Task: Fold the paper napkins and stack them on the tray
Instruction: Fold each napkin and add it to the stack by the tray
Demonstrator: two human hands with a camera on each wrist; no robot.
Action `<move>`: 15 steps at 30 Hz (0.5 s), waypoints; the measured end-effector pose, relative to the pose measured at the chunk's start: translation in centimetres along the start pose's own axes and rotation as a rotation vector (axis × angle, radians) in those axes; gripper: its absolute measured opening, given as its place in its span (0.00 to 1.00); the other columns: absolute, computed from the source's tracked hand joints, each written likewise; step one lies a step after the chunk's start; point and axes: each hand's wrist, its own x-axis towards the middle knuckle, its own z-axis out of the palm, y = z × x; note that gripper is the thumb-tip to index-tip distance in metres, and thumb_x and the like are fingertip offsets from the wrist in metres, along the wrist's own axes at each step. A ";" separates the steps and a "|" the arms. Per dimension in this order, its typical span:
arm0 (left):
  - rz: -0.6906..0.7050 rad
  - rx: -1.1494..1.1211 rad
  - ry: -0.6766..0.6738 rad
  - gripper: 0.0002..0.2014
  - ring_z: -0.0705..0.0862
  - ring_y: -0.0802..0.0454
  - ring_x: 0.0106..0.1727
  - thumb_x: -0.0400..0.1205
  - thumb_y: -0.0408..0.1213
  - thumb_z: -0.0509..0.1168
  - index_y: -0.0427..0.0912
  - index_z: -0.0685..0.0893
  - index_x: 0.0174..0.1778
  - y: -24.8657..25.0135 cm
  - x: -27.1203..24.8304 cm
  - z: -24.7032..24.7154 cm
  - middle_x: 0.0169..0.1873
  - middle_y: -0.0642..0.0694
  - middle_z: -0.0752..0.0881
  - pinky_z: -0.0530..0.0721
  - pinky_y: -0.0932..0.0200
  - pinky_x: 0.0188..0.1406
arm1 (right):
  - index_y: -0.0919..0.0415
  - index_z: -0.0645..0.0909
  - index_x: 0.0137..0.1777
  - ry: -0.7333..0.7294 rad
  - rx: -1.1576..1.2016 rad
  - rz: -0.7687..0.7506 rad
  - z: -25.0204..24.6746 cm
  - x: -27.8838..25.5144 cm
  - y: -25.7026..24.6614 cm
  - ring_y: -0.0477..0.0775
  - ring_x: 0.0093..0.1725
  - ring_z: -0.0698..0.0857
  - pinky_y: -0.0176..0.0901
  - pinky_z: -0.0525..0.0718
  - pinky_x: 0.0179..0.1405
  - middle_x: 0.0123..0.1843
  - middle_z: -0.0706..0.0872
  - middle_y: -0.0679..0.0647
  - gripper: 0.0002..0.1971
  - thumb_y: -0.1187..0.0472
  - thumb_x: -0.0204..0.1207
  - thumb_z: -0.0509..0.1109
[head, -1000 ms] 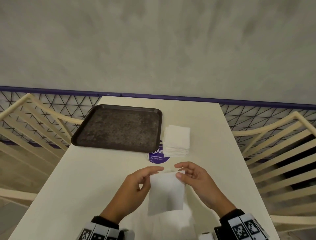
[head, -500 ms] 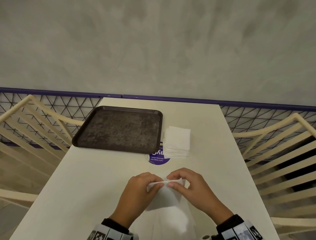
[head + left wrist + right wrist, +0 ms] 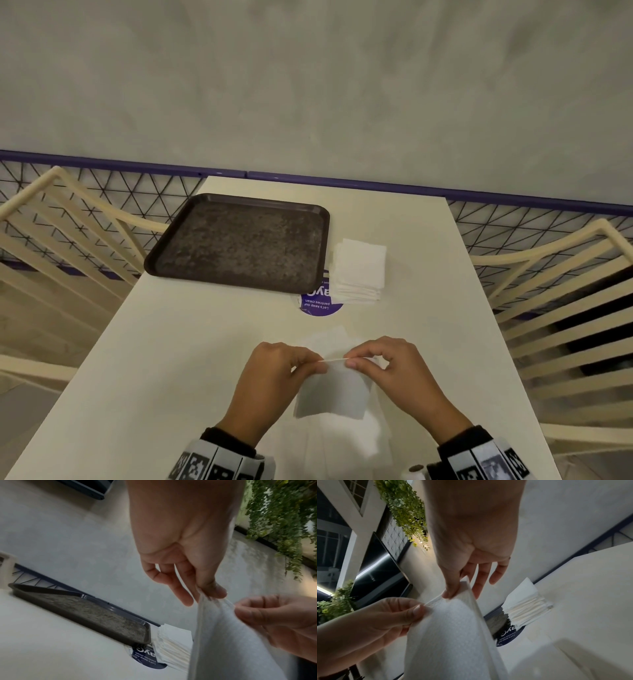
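Note:
A white paper napkin (image 3: 334, 390) hangs above the near part of the table, held by its top edge. My left hand (image 3: 310, 363) pinches that edge at the left, thumb against forefinger, and my right hand (image 3: 356, 362) pinches it at the right. The left wrist view shows the napkin (image 3: 228, 635) as layered sheets under my left hand (image 3: 208, 592). In the right wrist view my right hand (image 3: 453, 592) pinches the napkin (image 3: 452, 635). A dark brown tray (image 3: 239, 245) lies at the far left with nothing on it. A stack of white napkins (image 3: 359, 270) sits right of it.
A round purple sticker (image 3: 320, 305) lies on the cream table (image 3: 171, 359), partly under the tray and the stack. Cream slatted chairs (image 3: 565, 308) stand on both sides. A purple rail with black mesh (image 3: 531, 202) and a grey wall close the far end.
Both hands have drawn closer together along the napkin's top edge. A second part of the napkin now shows beyond the hands.

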 end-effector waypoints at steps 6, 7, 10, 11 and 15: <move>-0.041 -0.104 -0.031 0.10 0.82 0.72 0.49 0.78 0.46 0.64 0.52 0.90 0.47 -0.8 -0.4 0.3 0.43 0.85 0.79 0.74 0.82 0.44 | 0.43 0.87 0.35 0.041 0.117 0.097 -0.1 -0.3 1.6 0.34 0.45 0.84 0.19 0.74 0.46 0.41 0.89 0.33 0.08 0.59 0.70 0.77; -0.069 -0.135 -0.017 0.08 0.82 0.75 0.47 0.79 0.42 0.66 0.51 0.91 0.47 -1.0 -0.4 0.3 0.38 0.87 0.80 0.74 0.82 0.45 | 0.46 0.88 0.36 0.058 0.142 0.113 -0.2 -0.3 1.8 0.35 0.44 0.84 0.19 0.74 0.46 0.40 0.90 0.35 0.06 0.60 0.70 0.76; -0.153 -0.239 0.038 0.07 0.82 0.77 0.47 0.78 0.37 0.68 0.51 0.91 0.46 -1.8 -0.2 0.2 0.33 0.84 0.81 0.73 0.83 0.45 | 0.46 0.84 0.44 0.034 0.181 0.153 -0.2 -0.3 2.6 0.34 0.47 0.84 0.22 0.75 0.49 0.42 0.88 0.34 0.04 0.55 0.70 0.76; -0.167 -0.260 0.049 0.07 0.82 0.77 0.47 0.78 0.38 0.68 0.51 0.91 0.46 -1.9 0.0 0.2 0.33 0.83 0.82 0.73 0.83 0.44 | 0.44 0.82 0.48 -0.018 0.181 0.167 -0.1 -0.3 2.8 0.33 0.50 0.83 0.23 0.76 0.51 0.45 0.87 0.33 0.09 0.51 0.69 0.77; -0.184 -0.333 0.014 0.07 0.83 0.75 0.46 0.78 0.38 0.68 0.57 0.89 0.42 -1.7 1.2 0.5 0.35 0.80 0.84 0.74 0.81 0.43 | 0.51 0.79 0.44 -0.111 0.113 0.220 1.2 0.1 4.3 0.38 0.48 0.82 0.31 0.78 0.50 0.42 0.85 0.38 0.10 0.46 0.72 0.73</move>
